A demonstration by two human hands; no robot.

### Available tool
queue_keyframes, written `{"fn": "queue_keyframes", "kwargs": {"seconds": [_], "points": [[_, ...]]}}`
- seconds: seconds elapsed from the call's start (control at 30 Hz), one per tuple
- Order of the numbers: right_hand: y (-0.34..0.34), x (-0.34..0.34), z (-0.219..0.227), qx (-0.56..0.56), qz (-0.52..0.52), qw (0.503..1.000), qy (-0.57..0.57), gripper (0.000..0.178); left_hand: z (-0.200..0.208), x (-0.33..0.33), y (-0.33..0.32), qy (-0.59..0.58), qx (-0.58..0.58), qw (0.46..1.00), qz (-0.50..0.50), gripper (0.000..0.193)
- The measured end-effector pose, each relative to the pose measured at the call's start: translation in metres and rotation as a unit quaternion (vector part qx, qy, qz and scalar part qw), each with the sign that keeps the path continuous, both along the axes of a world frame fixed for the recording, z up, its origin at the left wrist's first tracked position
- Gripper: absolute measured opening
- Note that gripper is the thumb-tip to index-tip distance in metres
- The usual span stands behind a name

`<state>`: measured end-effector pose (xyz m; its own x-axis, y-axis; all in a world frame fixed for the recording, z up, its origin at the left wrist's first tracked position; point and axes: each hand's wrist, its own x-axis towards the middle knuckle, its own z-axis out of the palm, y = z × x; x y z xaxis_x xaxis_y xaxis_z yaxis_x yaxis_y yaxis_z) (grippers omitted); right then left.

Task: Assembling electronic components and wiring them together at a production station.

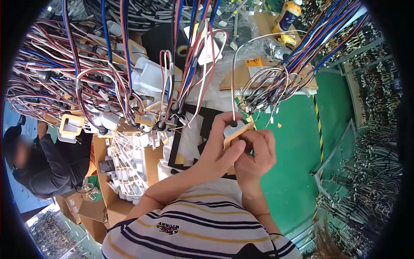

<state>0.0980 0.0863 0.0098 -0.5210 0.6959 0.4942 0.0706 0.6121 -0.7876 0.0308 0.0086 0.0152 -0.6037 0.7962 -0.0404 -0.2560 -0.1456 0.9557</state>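
In front of my chest, a small white plastic housing (231, 130) with a tan-yellow rim is tilted between my hands. A black grommet (233, 124) sits on its top, and a white and dark red cable rises from it. My left hand (212, 146) is closed round the housing's left side, thumb along the lower rim. My right hand (258, 151) is closed against the right side, fingers curled at the rim; its fingertips are partly hidden. Similar housings, such as a white one with a yellow frame (71, 126), hang on cables to the left.
Bundles of red, white and blue cables (297, 60) hang ahead and left. A bottle (286, 16) and a roll of tape (183, 50) lie at the back. Cardboard boxes (92, 214) stand at left, near a seated person (51, 162). Racks of cables (366, 172) line the right side.
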Motion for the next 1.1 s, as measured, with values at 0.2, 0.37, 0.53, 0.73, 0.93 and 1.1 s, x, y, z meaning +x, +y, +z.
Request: {"fn": "queue_keyframes", "kwargs": {"seconds": [0.2, 0.37, 0.53, 0.73, 0.93, 1.1], "points": [[-0.006, 0.001, -0.002, 0.113, -0.031, 0.993, 0.005, 0.029, -0.002, 0.006, -0.004, 0.073, 0.007, 0.997, 0.033, 0.044], [-0.003, 0.004, 0.0, 0.129, 0.01, 0.992, -0.003, 0.027, 0.004, -0.006, -0.005, 0.139, -0.024, 0.99, 0.016, 0.043], [0.004, 0.009, 0.0, 0.093, 0.039, 0.993, -0.063, 0.027, -0.001, -0.005, -0.002, 0.033, -0.001, 0.999, -0.01, 0.039], [0.005, 0.012, -0.003, 0.097, 0.04, 0.992, -0.077, 0.03, -0.007, -0.015, 0.005, -0.032, -0.014, 0.998, 0.049, 0.041], [-0.007, 0.023, -0.016, -0.202, 0.086, 0.974, 0.05, 0.03, -0.017, -0.034, 0.017, -0.092, 0.007, 0.992, 0.081, 0.038], [-0.009, 0.016, -0.014, -0.414, 0.088, 0.905, 0.04, 0.017, -0.018, -0.038, 0.026, -0.123, 0.017, 0.988, 0.095, 0.028]]}}
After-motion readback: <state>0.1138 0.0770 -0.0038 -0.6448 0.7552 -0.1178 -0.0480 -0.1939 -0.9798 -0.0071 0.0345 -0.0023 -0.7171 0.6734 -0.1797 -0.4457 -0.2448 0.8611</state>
